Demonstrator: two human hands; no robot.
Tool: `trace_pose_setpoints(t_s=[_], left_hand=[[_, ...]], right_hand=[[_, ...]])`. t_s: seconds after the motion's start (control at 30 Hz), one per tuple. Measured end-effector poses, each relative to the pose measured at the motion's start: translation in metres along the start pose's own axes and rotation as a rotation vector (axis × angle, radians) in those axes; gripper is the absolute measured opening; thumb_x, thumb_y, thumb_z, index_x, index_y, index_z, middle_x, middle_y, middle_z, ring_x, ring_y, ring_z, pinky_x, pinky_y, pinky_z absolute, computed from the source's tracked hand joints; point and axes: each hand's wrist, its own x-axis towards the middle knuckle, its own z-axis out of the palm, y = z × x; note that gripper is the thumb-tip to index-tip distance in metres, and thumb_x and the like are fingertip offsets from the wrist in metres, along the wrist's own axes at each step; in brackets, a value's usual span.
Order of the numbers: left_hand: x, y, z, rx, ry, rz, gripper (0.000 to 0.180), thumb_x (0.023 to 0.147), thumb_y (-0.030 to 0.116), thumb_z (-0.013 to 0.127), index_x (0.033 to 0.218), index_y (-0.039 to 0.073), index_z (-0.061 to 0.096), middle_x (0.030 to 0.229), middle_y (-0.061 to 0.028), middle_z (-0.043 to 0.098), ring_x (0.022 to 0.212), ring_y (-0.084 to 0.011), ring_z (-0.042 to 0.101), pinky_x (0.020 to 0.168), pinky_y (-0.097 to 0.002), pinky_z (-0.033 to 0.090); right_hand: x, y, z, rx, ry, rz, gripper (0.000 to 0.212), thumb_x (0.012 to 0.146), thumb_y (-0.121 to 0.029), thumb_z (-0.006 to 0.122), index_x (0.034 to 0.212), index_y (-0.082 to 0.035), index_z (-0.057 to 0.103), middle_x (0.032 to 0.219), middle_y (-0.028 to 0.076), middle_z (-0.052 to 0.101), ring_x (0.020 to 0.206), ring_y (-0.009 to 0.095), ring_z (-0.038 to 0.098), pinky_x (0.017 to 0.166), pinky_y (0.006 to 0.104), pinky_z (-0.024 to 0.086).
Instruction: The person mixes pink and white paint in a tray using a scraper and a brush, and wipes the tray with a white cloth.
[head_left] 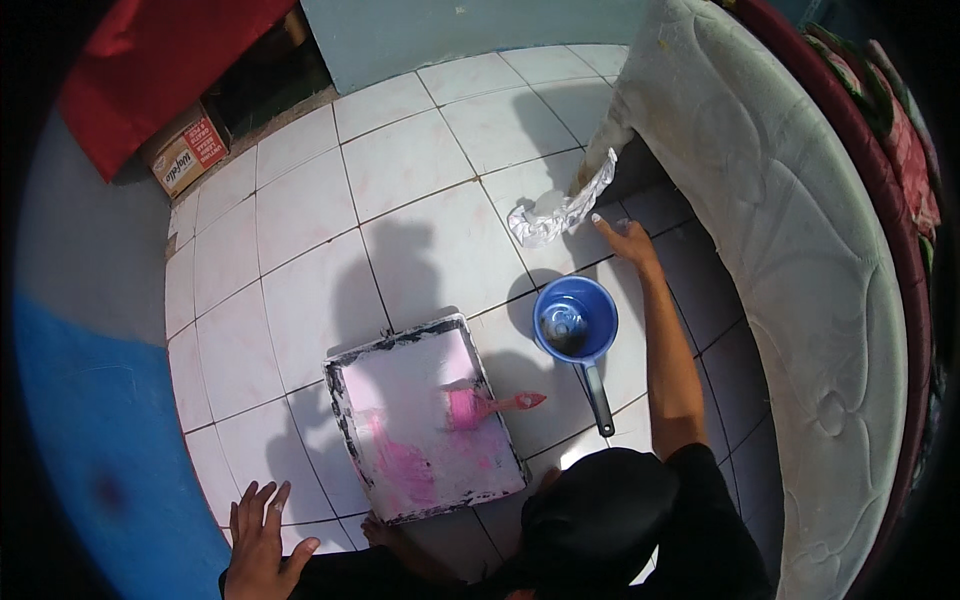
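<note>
My right hand (627, 241) reaches forward with its fingers apart, a whitish smear on one fingertip. Just beyond it is a crumpled white sheet (555, 217), paper or plastic; a small gap seems to separate the two. Closer in stands a blue dipper (575, 318) with a black handle and a little clear liquid inside. To its left lies a shallow square tray (342, 440) with a black-and-white smeared rim, coated in white and pink paint. A paintbrush (478, 407) with pink-soaked bristles rests across its right side. My left hand (260, 545) is at the lower left, fingers spread, holding nothing.
An upright quilted mattress (800, 260) stands along the right. A blue-and-grey wall (95, 400) runs along the left. At the back left, a cardboard box (188, 152) sits under a red cloth (170, 65). White floor tiles (300, 290) carry faint pink smears.
</note>
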Motion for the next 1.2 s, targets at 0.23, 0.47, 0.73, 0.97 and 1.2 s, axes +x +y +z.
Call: trace_pose_setpoints(t_s=[0.23,0.47,0.73,0.97,1.2], left_hand=[[-0.018,-0.002,0.012,-0.039,-0.057,-0.079,0.062,0.095,0.037,0.052,0.147,0.012,0.030,0.147,-0.0165,0.033,0.140,-0.0392,0.022,0.113,-0.0554,0.017],[-0.029,-0.013,0.018,0.078,-0.062,-0.214,0.061,0.096,0.037,0.051,0.146,0.008,0.031,0.148,-0.0141,0.034,0.139,-0.0373,0.024,0.113,-0.0506,0.020],[-0.023,-0.012,0.023,-0.006,-0.041,-0.122,0.058,0.097,0.036,0.049,0.145,0.008,0.032,0.145,-0.0165,0.038,0.138,-0.0378,0.025,0.113,-0.0484,0.021],[-0.022,-0.011,0.019,-0.018,-0.045,-0.180,0.061,0.095,0.038,0.052,0.143,0.005,0.034,0.141,-0.0199,0.039,0.135,-0.0403,0.029,0.113,-0.0510,0.019],[-0.023,-0.005,0.004,-0.157,-0.115,-0.103,0.068,0.091,0.043,0.055,0.139,-0.002,0.037,0.135,-0.0239,0.043,0.129,-0.0441,0.036,0.109,-0.0563,0.022]], right_hand=[[0.036,-0.007,0.055,0.537,0.016,-0.114,0.032,0.087,-0.020,0.066,0.111,0.001,0.062,0.091,0.008,0.069,0.076,0.017,0.066,0.068,0.0295,0.053],[-0.005,-0.086,0.045,0.338,0.370,-0.417,0.018,0.083,-0.011,0.064,0.096,0.002,0.065,0.087,0.017,0.070,0.076,0.026,0.070,0.069,0.0340,0.053],[0.032,-0.051,0.049,0.302,0.503,-0.177,0.028,0.083,-0.017,0.065,0.101,0.004,0.062,0.095,0.023,0.067,0.090,0.038,0.065,0.080,0.0426,0.050],[0.023,-0.050,0.025,0.406,0.148,-0.267,0.040,0.079,-0.016,0.070,0.112,0.005,0.061,0.101,0.022,0.068,0.098,0.032,0.066,0.087,0.0383,0.050],[-0.109,-0.150,-0.103,0.394,-0.180,-0.417,0.028,0.094,-0.019,0.055,0.100,0.005,0.069,0.091,0.019,0.071,0.086,0.019,0.068,0.080,0.0334,0.050]])
